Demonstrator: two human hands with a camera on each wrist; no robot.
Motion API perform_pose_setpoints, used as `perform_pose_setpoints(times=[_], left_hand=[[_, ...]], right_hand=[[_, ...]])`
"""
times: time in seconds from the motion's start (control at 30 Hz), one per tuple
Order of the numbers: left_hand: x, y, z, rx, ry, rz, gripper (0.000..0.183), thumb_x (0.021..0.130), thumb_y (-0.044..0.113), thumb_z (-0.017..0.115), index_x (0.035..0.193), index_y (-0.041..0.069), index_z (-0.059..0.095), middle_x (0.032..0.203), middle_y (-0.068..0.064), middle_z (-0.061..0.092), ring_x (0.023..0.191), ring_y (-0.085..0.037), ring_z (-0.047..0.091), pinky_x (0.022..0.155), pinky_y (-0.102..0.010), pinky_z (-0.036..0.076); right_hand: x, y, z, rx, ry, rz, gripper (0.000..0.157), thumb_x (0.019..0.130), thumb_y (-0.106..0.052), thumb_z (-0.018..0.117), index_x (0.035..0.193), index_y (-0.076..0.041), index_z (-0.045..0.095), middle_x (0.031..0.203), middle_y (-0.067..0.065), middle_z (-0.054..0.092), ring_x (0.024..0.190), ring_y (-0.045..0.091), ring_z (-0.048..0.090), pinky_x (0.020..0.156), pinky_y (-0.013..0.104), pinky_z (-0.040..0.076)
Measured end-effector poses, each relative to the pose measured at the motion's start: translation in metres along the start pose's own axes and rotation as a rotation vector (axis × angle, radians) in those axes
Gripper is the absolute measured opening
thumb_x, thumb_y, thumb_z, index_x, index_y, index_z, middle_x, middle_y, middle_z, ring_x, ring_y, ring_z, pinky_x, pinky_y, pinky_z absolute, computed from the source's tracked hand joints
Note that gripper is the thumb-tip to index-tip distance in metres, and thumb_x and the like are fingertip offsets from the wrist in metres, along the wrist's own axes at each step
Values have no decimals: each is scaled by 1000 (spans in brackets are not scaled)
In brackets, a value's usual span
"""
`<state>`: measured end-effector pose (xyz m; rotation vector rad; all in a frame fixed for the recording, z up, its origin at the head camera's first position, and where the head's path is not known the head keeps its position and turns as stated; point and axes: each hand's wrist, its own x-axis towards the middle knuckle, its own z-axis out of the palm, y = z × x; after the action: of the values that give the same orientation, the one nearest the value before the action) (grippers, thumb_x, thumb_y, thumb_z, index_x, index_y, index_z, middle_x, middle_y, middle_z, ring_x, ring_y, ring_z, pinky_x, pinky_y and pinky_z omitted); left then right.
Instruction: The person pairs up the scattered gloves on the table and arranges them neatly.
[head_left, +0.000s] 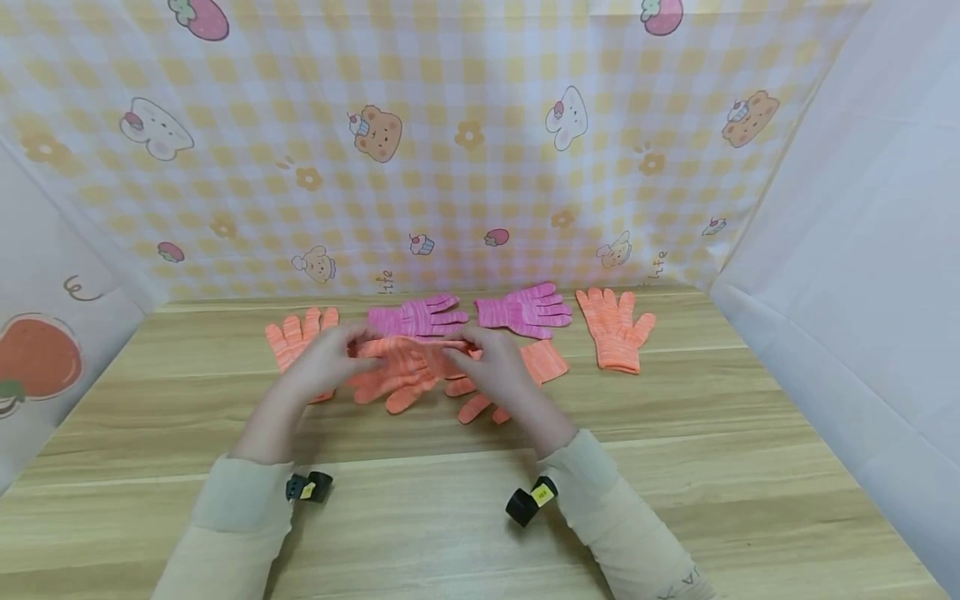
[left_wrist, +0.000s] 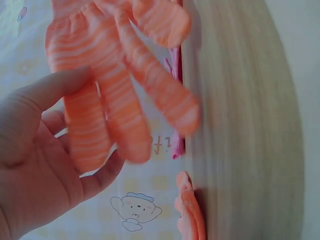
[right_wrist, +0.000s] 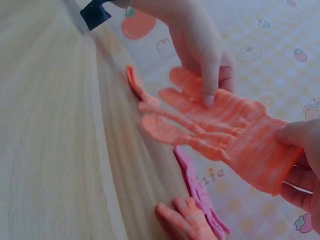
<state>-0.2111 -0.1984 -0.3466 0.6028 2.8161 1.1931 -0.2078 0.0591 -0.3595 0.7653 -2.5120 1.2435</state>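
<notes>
Both hands hold one orange striped knit glove (right_wrist: 215,120) up off the table, stretched sideways between them. At the finger end, my left hand (left_wrist: 50,150) pinches the glove, thumb on top and fingers behind. My right hand (right_wrist: 302,160) grips the ribbed cuff between thumb and fingers. In the head view the held glove's fingers hang toward me. Beneath and beside the right hand lies another orange glove (head_left: 546,362), partly covered by that hand. An orange glove (head_left: 292,337) sits beside the left hand, partly hidden by it.
Two pink gloves (head_left: 420,317) (head_left: 528,310) lie along the back of the wooden table (head_left: 420,517). At the right rests one more orange glove (head_left: 617,329). A checked cloth (head_left: 465,183) hangs behind, and white cloth walls (head_left: 862,250) stand at the sides.
</notes>
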Motion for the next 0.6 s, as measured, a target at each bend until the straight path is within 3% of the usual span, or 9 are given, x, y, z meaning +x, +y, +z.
perform_pose_setpoints(times=[0.27,0.5,0.6], left_hand=[[-8,4,-3,55,49,-63,35,86,19,71,115,-1,63,110,-15,64,105,-33,57,86,-51,46],[-17,12,-6,114,86,-110,42,86,24,71,119,-1,62,113,-18,56,102,-34,52,82,-50,45],[-21,16,-7,137,99,-134,51,86,25,71,125,-5,56,105,-19,54,89,-31,51,72,-44,46]], right_hand=[[-2,-12,-4,4,69,-140,11,87,-7,71,97,-8,73,84,0,68,68,9,52,58,21,46],[-3,-22,-5,27,120,-245,13,84,-5,73,97,-5,74,86,4,70,60,8,52,56,20,46],[-3,-25,-5,31,137,-293,13,83,-3,74,96,-4,74,88,5,71,68,9,60,63,18,50]])
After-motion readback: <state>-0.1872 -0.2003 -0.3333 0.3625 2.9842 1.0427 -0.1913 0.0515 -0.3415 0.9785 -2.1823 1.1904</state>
